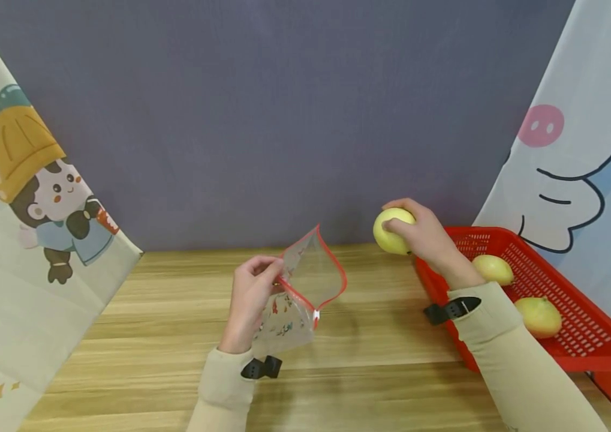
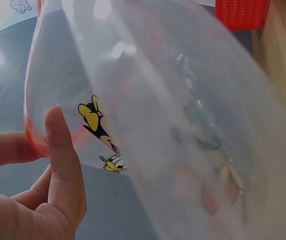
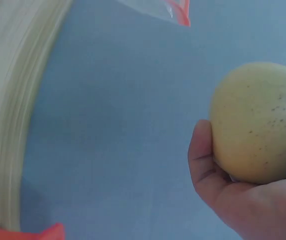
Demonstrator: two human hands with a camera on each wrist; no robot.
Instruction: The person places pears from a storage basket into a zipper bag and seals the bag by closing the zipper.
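My left hand [image 1: 253,294] pinches the red-edged rim of a clear zip bag [image 1: 286,327] between thumb and fingers. The bag's mouth gapes open, and a white slider sits at one corner of the red zip. Cartoon prints on its plastic show up close in the left wrist view. To the right, my right hand [image 1: 426,237] grips a yellow mango [image 1: 390,231], raised above the table and apart from the bag. Dark specks dot the mango [image 3: 258,122] in the right wrist view. Part of that hand is cut off at the frame's edge there.
A red plastic basket [image 1: 580,362] stands at the right, under my right forearm. Inside it lie a mango [image 1: 493,269] and another mango [image 1: 538,317] with a reddish tint. The wooden table [image 1: 149,336] ends at a grey backdrop [image 1: 229,120], with printed cloths on both sides.
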